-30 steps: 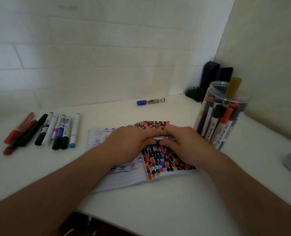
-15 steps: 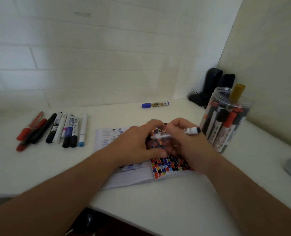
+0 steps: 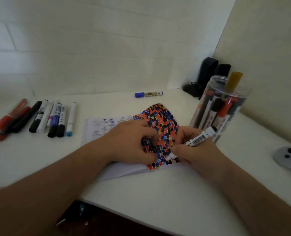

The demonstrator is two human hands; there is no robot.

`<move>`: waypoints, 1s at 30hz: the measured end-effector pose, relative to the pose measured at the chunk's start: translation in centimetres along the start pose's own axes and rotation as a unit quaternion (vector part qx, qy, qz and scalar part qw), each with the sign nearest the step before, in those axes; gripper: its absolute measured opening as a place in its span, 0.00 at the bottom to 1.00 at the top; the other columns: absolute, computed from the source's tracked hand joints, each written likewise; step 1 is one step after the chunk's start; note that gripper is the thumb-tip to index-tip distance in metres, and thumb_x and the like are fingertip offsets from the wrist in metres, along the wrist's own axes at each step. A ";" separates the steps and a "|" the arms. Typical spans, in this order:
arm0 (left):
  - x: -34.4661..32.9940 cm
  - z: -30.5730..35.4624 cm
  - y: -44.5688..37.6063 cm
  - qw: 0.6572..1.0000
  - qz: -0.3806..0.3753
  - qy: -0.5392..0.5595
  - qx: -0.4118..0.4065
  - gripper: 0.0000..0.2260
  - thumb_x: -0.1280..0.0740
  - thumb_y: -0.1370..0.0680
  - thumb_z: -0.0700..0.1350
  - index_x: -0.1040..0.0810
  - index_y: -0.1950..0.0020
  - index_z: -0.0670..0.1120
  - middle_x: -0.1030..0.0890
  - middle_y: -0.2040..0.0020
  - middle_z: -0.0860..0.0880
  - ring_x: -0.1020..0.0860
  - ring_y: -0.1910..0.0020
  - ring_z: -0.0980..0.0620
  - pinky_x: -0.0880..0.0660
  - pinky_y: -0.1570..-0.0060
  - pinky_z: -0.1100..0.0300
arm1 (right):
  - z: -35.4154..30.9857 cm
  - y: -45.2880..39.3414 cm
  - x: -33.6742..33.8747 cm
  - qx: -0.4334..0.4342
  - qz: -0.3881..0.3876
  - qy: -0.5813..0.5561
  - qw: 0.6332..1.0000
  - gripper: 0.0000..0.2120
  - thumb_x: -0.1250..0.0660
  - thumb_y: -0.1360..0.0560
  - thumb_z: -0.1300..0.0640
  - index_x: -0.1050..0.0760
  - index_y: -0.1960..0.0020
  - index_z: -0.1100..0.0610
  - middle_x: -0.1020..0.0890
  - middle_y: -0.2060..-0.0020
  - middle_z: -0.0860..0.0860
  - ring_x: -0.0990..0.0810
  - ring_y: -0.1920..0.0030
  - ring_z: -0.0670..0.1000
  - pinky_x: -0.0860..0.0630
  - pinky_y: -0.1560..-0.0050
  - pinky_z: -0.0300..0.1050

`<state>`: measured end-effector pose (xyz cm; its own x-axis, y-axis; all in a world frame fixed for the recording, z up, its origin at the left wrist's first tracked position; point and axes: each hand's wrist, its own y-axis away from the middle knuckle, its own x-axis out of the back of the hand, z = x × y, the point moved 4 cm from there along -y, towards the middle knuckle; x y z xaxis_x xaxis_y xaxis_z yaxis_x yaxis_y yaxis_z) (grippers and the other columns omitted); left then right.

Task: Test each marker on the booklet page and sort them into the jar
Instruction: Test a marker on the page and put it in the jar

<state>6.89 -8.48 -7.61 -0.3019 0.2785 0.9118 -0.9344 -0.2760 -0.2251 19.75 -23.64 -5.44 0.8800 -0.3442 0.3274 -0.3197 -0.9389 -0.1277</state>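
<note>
Gripping the white marker [image 3: 198, 138], my right hand [image 3: 192, 150] set its tip on the dotted booklet page [image 3: 165, 126]; my left hand [image 3: 132, 142] lay curled on the page, the jar [image 3: 221, 109] standing just beside

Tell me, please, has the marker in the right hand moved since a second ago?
Yes. The marker has tilted up, its rear end now nearer the jar, its tip down on the booklet.

Both forearms [image 3: 44, 193] bare, no sleeves or jewellery visible.
</note>
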 end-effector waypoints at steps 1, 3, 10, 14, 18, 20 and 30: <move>-0.1 0.1 0.0 1.000 0.005 -0.005 -0.001 0.19 0.32 0.35 0.68 0.23 0.47 0.63 0.28 0.52 0.59 0.27 0.52 0.59 0.24 0.50 0.53 | 0.2 0.1 -0.3 0.001 0.016 0.004 1.000 0.11 0.26 0.32 0.62 0.27 0.68 0.56 0.24 0.74 0.51 0.28 0.73 0.48 0.31 0.71 0.40; -0.1 0.3 0.0 1.000 0.003 -0.009 0.000 0.20 0.33 0.35 0.68 0.23 0.47 0.64 0.29 0.51 0.60 0.28 0.52 0.59 0.25 0.49 0.54 | 0.5 0.2 -0.5 -0.009 0.033 0.008 0.999 0.15 0.26 0.28 0.68 0.28 0.69 0.58 0.23 0.75 0.52 0.27 0.74 0.49 0.30 0.73 0.40; -0.1 0.5 -0.2 1.000 -0.014 -0.012 0.002 0.22 0.34 0.35 0.71 0.23 0.44 0.66 0.29 0.48 0.60 0.28 0.50 0.59 0.26 0.48 0.53 | 1.1 0.0 -0.6 -0.025 0.061 0.035 0.997 0.16 0.28 0.27 0.67 0.30 0.68 0.58 0.23 0.76 0.58 0.26 0.74 0.55 0.29 0.73 0.44; -0.1 0.5 -0.1 1.000 -0.017 -0.003 0.003 0.21 0.32 0.35 0.70 0.23 0.45 0.66 0.29 0.48 0.60 0.28 0.50 0.59 0.26 0.47 0.53 | 1.1 -0.1 -0.8 -0.024 0.059 0.057 0.996 0.14 0.28 0.28 0.68 0.31 0.67 0.62 0.23 0.76 0.56 0.26 0.76 0.53 0.29 0.74 0.43; 0.0 0.6 -0.3 1.000 -0.021 0.000 0.003 0.21 0.33 0.36 0.70 0.22 0.45 0.66 0.28 0.48 0.60 0.27 0.50 0.58 0.25 0.47 0.52 | 1.0 -0.1 -1.0 -0.010 0.054 0.083 0.995 0.13 0.28 0.27 0.67 0.29 0.65 0.65 0.22 0.74 0.60 0.24 0.76 0.52 0.27 0.74 0.43; 0.0 0.6 -0.3 1.000 -0.020 -0.001 0.004 0.22 0.33 0.36 0.70 0.22 0.45 0.66 0.28 0.49 0.59 0.27 0.50 0.58 0.25 0.47 0.51 | 1.0 -0.1 -1.0 -0.002 0.061 0.097 0.993 0.12 0.28 0.28 0.67 0.30 0.64 0.67 0.25 0.72 0.64 0.27 0.75 0.52 0.29 0.73 0.42; 0.0 0.5 -0.3 1.000 -0.029 -0.003 0.006 0.21 0.32 0.35 0.70 0.23 0.45 0.67 0.28 0.48 0.61 0.27 0.48 0.58 0.25 0.47 0.51 | 1.1 -0.1 -1.0 -0.016 0.050 0.096 0.994 0.12 0.28 0.27 0.68 0.29 0.64 0.66 0.23 0.72 0.64 0.25 0.75 0.53 0.27 0.74 0.43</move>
<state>7.24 -8.84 -7.40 -0.2466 0.2893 0.9249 -0.9478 -0.2709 -0.1680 19.33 -23.16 -6.75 0.7609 -0.4270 0.4886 -0.4153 -0.8990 -0.1390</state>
